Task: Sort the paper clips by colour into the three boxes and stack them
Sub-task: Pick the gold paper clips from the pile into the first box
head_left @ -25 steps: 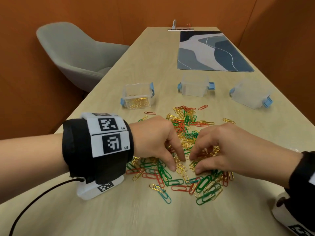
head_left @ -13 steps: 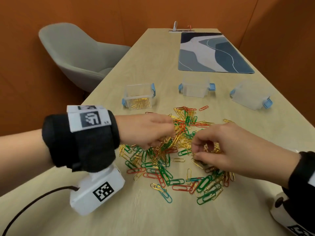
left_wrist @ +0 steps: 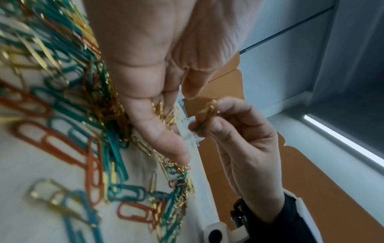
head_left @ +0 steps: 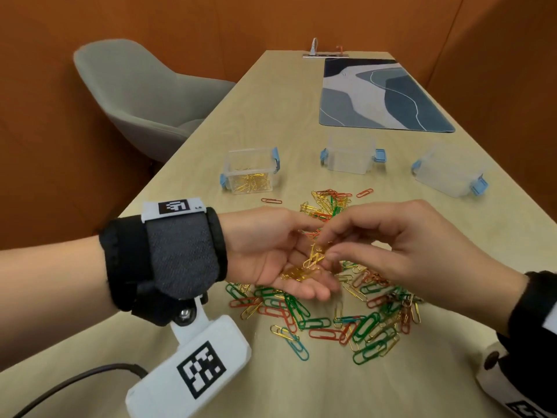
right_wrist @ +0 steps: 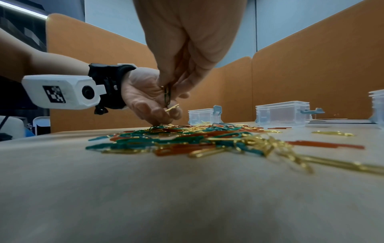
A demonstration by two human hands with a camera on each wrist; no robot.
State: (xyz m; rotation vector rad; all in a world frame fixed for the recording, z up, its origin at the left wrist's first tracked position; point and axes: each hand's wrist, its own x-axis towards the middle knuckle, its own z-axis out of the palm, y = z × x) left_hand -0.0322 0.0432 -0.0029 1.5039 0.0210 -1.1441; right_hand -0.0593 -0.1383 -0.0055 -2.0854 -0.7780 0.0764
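- Head view: the left box (head_left: 251, 173), far left, already holds gold clips; the palmful is best tipped there.
- The left hand (head_left: 271, 254) is held palm-up and cupped, gold clips (head_left: 298, 273) lying loose in it; it should be kept level.
- The right hand (head_left: 388, 245) pinches a few gold clips (head_left: 315, 254) over that palm; a green one seems caught among them and should be shed.
- The mixed pile (head_left: 346, 315) lies beneath, nearer than the boxes.

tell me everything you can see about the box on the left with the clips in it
The left box is a small clear plastic tub, open-topped, with a pale blue latch on each of two opposite ends. It stands upright on the wooden table, left of two similar boxes and beyond the mixed pile. A loose heap of gold paper clips lies on its bottom. Neither hand touches it.
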